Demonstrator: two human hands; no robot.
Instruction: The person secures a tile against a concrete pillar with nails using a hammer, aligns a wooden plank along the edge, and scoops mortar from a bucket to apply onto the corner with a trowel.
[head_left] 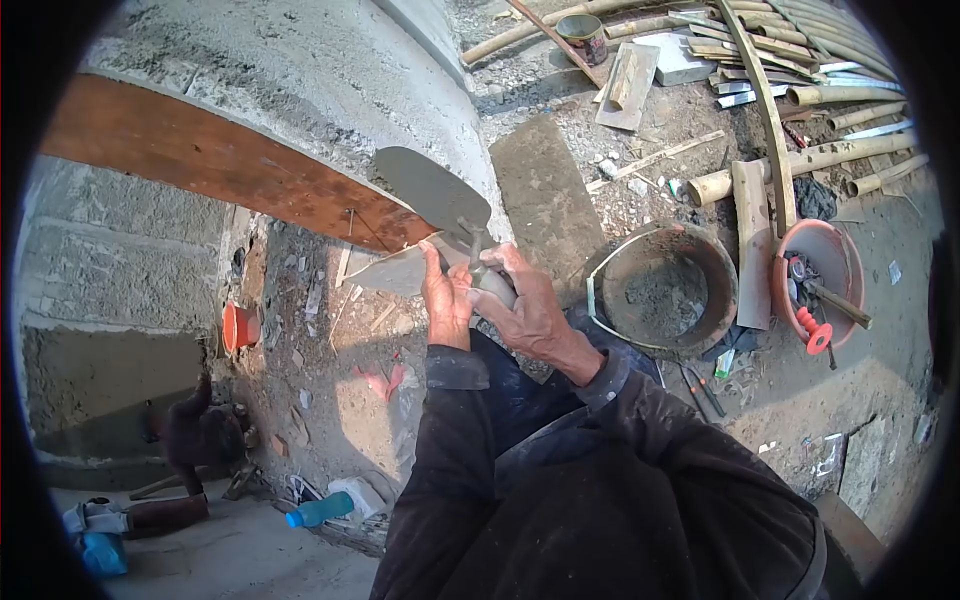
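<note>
My right hand (530, 305) is closed around the pale handle of a trowel (432, 185). Its broad grey blade points up and left, in front of the concrete wall (300, 80) and over one end of the brown wooden board (230, 160). Close beside it is my left hand (449, 298), palm turned up, its thumb over the edge of a thin pale flat board (390, 272). My right hand hides part of the left fingers, and the two hands nearly touch at the trowel handle.
A mortar-crusted tub (722, 290) and a pink bucket (848, 248) of tools stand right. Bamboo poles (840, 95) lie upper right. Pliers (703, 390) lie below the tub. At lower left are another person (200, 430), an orange bucket (236, 327) and a blue bottle (320, 510).
</note>
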